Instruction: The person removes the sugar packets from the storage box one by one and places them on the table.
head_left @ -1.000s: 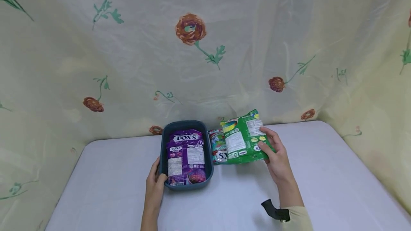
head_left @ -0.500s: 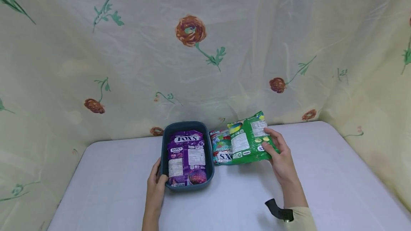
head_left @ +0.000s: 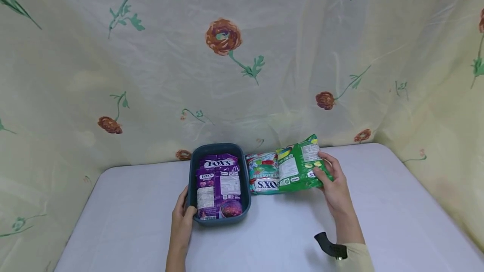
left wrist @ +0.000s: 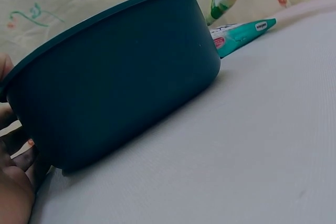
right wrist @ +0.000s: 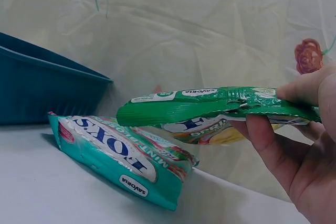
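My left hand (head_left: 182, 221) grips the near left side of a dark blue-green plastic tub (head_left: 191, 179), thumb at the rim and fingers against the outer wall. Inside the tub lie purple Fox's candy bags (head_left: 218, 194), one overlapping another. My right hand (head_left: 335, 184) pinches a green Fox's candy bag (right wrist: 194, 103) by its right edge, thumb on top and fingers beneath. That bag is held tilted above the table, its printed back toward the head view. Just right of the tub a teal Fox's candy bag (head_left: 262, 175) lies flat, its right part hidden behind the green one.
A white-covered table (head_left: 124, 217) carries everything. Behind it hangs a pale curtain (head_left: 159, 74) with printed flowers, close to the tub and bags. A black strap piece (head_left: 329, 247) juts from the right sleeve.
My right hand has moved the green bag rightward and slightly down in the head view, uncovering more of the teal bag. The left hand and tub stay put.
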Demonstrator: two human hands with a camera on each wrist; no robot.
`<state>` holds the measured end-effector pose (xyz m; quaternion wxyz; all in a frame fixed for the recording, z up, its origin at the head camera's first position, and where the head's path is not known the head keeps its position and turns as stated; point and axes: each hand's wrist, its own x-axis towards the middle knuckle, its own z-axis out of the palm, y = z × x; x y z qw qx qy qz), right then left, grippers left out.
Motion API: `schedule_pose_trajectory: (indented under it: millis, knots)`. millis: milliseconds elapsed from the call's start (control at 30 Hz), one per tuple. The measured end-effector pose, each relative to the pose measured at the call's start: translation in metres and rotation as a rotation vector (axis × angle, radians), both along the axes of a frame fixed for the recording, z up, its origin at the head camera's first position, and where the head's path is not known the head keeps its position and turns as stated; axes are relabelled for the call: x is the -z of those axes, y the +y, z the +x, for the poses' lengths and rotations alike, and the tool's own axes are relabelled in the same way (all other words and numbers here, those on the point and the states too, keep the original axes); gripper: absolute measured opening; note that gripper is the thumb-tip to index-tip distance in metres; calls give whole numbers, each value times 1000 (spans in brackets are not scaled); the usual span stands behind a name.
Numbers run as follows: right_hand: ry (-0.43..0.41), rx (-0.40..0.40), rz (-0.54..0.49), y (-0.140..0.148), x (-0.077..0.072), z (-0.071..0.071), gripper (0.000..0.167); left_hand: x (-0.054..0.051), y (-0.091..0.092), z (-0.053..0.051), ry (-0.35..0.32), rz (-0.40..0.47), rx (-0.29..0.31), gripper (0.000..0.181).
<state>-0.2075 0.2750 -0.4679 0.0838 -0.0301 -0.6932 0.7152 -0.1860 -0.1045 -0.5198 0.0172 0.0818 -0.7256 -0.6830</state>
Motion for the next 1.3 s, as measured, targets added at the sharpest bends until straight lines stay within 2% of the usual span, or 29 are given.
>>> schedule_pose_trajectory:
  millis: [433,767,1133,1300]
  knots:
    - [-30,-10,43,8,13,-2,55,3,-2,-1,-9,8,-5,66]
    - [-108,101,59,14,20,-3,53,5,-1,-1,1,-1,-4,66]
    - [-176,156,320,24,23,-7,48,4,-2,-2,-5,4,-20,66]
    - [-184,181,399,27,24,-9,48,5,-2,-3,-7,16,-17,66]
